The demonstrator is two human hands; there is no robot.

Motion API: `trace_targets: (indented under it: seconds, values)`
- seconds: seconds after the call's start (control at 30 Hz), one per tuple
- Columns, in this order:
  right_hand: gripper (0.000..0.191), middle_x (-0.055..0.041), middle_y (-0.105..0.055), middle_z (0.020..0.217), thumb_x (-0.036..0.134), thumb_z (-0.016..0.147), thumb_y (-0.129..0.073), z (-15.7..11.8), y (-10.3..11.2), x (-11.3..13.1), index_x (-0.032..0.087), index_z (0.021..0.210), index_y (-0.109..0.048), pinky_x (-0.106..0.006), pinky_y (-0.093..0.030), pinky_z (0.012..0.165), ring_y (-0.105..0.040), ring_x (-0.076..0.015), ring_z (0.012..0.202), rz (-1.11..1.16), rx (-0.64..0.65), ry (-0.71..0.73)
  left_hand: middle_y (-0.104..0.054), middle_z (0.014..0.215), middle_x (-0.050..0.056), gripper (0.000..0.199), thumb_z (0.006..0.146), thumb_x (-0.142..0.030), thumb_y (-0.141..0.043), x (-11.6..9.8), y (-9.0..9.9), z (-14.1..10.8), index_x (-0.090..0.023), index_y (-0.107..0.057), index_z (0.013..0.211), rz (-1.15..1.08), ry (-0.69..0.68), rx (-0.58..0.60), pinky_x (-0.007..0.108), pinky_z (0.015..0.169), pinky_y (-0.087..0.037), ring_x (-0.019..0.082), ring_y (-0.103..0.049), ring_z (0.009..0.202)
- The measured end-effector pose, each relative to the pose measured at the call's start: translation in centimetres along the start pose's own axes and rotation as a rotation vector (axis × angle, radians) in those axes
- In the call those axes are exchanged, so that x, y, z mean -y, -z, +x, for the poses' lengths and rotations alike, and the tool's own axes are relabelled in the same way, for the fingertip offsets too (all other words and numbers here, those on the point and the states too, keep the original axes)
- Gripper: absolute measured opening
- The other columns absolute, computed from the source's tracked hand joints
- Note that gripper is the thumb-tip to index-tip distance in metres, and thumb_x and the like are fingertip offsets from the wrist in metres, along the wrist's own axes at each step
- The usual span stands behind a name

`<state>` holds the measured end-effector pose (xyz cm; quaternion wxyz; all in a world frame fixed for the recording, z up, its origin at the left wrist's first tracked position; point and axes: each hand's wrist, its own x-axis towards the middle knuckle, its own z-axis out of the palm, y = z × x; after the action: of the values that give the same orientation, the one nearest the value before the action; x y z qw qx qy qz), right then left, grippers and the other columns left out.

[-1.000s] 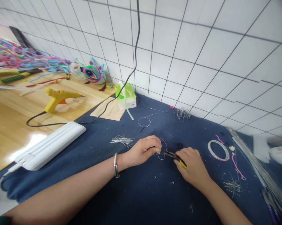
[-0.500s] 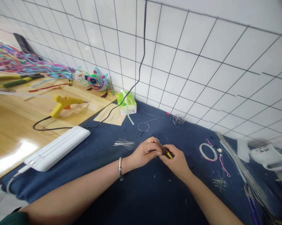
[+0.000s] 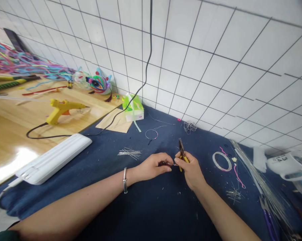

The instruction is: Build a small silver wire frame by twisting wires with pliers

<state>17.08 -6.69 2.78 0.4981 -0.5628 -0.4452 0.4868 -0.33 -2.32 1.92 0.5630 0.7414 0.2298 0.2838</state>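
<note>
In my right hand [image 3: 193, 169] is a pair of pliers [image 3: 181, 149] with yellow handles, its dark jaws pointing away from me. My left hand [image 3: 152, 166], with a silver bangle [image 3: 125, 180] on the wrist, pinches a small dark object [image 3: 165, 163]. A thin, shiny end of that object reaches toward my right fingertips; its kind is too small to tell. Beyond my left hand lie a bundle of short wire pieces [image 3: 130, 153] and a thin wire ring [image 3: 151, 134] with pink spots.
To the left are a white power bank [image 3: 55, 159], a yellow glue gun [image 3: 64, 109] and a green tissue pack [image 3: 133, 108]. A white ring-shaped roll [image 3: 222, 161], long wires [image 3: 263, 180], purple-handled pliers [image 3: 268, 217] and a white heat gun [image 3: 287, 165] lie right. Tangled wire [image 3: 190, 126] is by the wall.
My hands have drawn slightly apart. The pliers have turned in my right hand from lying across toward my left fingers to pointing away from me. The view has shifted slightly.
</note>
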Motion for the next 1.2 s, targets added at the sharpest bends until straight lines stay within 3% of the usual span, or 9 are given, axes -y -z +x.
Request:
trace_targets:
  seconds: [0.3,0.53,0.77,1.0,1.2]
  values:
    - [0.017,0.001,-0.047,0.068,0.033,0.071,-0.06,-0.1,-0.6,-0.2,0.019,0.079,-0.055,-0.026,-0.037,0.065,-0.045,-0.0125,0.066,0.058,0.025,0.021,-0.051,0.072,-0.001,0.009,0.08,-0.02,-0.049,-0.1,0.2,0.2,-0.013,-0.055,0.08,-0.007,0.057,-0.044,0.021,0.06,-0.038,0.008,-0.046,0.064]
    - [0.015,0.0016,-0.048,0.07,0.031,0.071,-0.061,-0.4,-0.9,-0.3,0.019,0.08,-0.056,-0.024,-0.036,0.063,-0.045,-0.0115,0.066,0.088,0.025,0.011,-0.056,0.077,0.0,0.012,0.078,-0.023,-0.055,0.3,-0.3,0.0,-0.013,-0.056,0.084,0.022,0.054,-0.078,0.023,0.065,-0.041,0.01,-0.05,0.069]
    - [0.019,0.0007,-0.051,0.073,0.031,0.067,-0.064,-0.5,-1.1,-0.1,0.019,0.081,-0.057,-0.025,-0.037,0.064,-0.046,-0.012,0.067,0.101,-0.01,0.017,-0.057,0.077,0.002,0.015,0.079,-0.026,-0.054,0.0,-0.3,0.0,-0.013,-0.062,0.083,0.112,-0.034,-0.088,0.023,0.064,-0.042,0.01,-0.052,0.068]
    - [0.02,0.0007,-0.05,0.073,0.031,0.068,-0.064,-0.6,-0.9,-0.2,0.02,0.083,-0.057,-0.025,-0.037,0.062,-0.046,-0.0118,0.066,0.099,-0.03,0.022,-0.058,0.08,0.003,0.015,0.081,-0.024,-0.052,-0.1,-0.1,0.0,-0.013,-0.062,0.084,0.062,-0.025,-0.074,0.025,0.069,-0.044,0.011,-0.054,0.073]
    - [0.015,0.0021,-0.05,0.072,0.028,0.07,-0.063,-0.7,-0.6,0.2,0.02,0.08,-0.056,-0.024,-0.035,0.061,-0.045,-0.0106,0.065,0.092,-0.035,0.061,-0.059,0.09,0.005,0.014,0.08,-0.024,-0.054,-0.7,0.5,0.3,-0.014,-0.064,0.077,0.229,-0.115,-0.112,0.029,0.081,-0.042,0.013,-0.054,0.085]
